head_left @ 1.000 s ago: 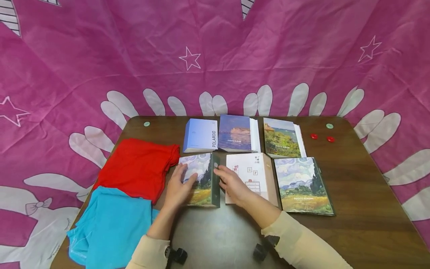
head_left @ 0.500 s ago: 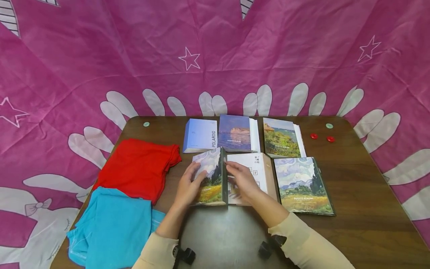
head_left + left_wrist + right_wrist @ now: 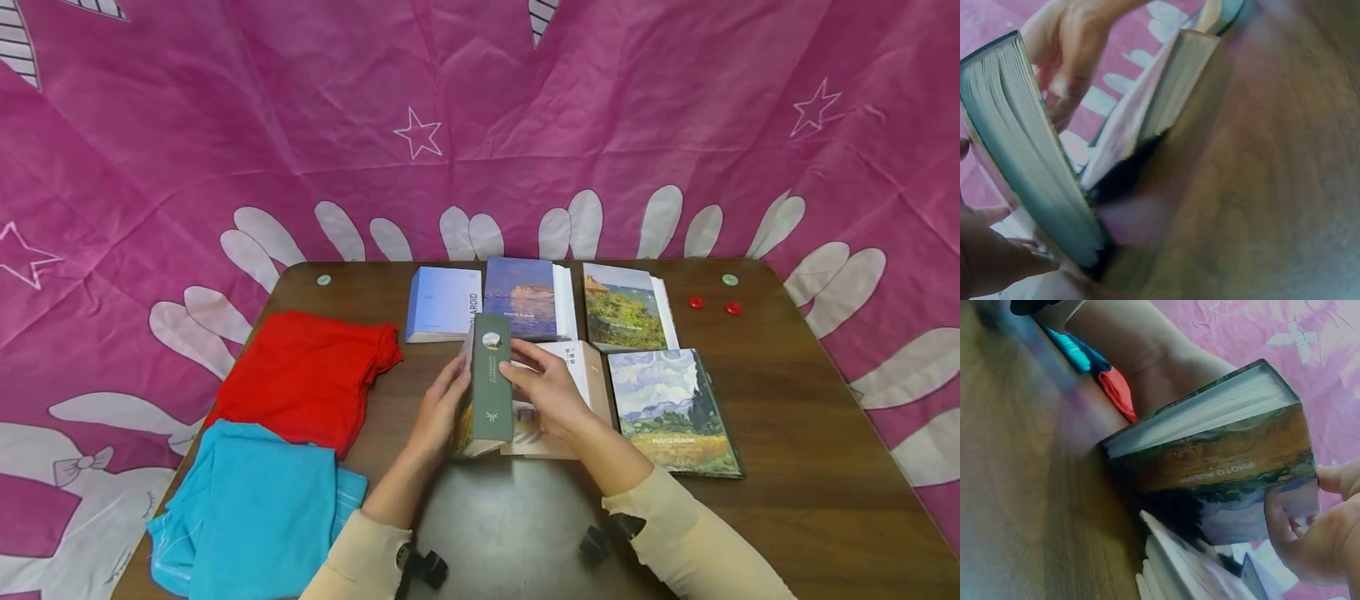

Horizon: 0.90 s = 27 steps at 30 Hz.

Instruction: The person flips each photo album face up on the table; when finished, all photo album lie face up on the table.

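A photo album (image 3: 492, 383) with a painted landscape cover stands on edge between my hands, its green spine facing up in the head view. My left hand (image 3: 440, 408) holds its left cover. From the other side my right hand (image 3: 551, 392) grips it, thumb on the spine and fingers against the right cover. Page edges of this album (image 3: 1029, 137) fill the left of the left wrist view. The lettered cover of the album (image 3: 1235, 481) shows in the right wrist view. Just right of it lies a white album (image 3: 597, 383) with a tan spine, partly hidden by my right hand.
Another landscape album (image 3: 671, 408) lies at right. Behind are a blue Polaroid album (image 3: 442, 300), a sea-cliff album (image 3: 521, 292) and a coastal-garden album (image 3: 622, 304). Folded red cloth (image 3: 307, 375) and turquoise cloth (image 3: 255, 508) lie at left. Small red discs (image 3: 732, 308) sit at back right.
The album, lying nearly flat on the table at first, has been moved right and tilted up onto its edge, so its spine faces up. Both hands have moved right with it.
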Motion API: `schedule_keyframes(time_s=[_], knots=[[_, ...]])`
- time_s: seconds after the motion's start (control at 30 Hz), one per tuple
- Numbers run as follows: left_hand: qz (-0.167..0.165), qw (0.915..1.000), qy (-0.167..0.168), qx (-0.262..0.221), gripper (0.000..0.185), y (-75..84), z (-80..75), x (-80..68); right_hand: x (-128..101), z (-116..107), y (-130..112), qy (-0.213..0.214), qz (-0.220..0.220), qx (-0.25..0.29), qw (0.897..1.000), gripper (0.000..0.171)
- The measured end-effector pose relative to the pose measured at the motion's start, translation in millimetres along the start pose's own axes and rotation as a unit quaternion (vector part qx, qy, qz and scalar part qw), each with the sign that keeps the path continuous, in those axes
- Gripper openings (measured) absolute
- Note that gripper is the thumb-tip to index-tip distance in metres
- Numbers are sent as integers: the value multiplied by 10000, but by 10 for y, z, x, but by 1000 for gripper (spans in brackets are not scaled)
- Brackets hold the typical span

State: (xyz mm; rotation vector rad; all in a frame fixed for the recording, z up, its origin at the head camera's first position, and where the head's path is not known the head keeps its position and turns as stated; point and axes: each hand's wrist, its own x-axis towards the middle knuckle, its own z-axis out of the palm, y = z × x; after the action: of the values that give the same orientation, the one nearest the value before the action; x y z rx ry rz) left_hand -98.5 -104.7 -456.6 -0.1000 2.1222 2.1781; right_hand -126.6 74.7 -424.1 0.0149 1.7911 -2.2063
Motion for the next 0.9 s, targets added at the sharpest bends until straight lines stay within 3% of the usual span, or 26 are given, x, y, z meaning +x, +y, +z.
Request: schedule_keyframes(time_s=[0.1,0.17,0.37,0.47,0.63,0.73,0.9], knots=[[-5,9995,-220,-222,55,109,-52,-51,-23,52,0,-150,-165,-81,9997,49],[67,9995,-289,-123,56,217,-104,-95,-40,86,7,-430,-351,-171,9983,47],[542,9950,-174,826,62,497,-278,-189,-28,178,80,-1241,-496,-447,9900,46],[785,9875,-98,1365,65,570,-355,-221,-7,218,123,-1342,-313,-756,9876,48],[1095,9624,-51,2484,64,628,-499,-262,21,274,180,-1346,13,-1705,9761,59],[986,9557,-67,2773,67,637,-615,-279,23,300,218,-1325,293,-2195,9661,65],[225,9711,-69,2374,73,574,-782,-272,24,337,288,-1203,508,-2262,9653,72]])
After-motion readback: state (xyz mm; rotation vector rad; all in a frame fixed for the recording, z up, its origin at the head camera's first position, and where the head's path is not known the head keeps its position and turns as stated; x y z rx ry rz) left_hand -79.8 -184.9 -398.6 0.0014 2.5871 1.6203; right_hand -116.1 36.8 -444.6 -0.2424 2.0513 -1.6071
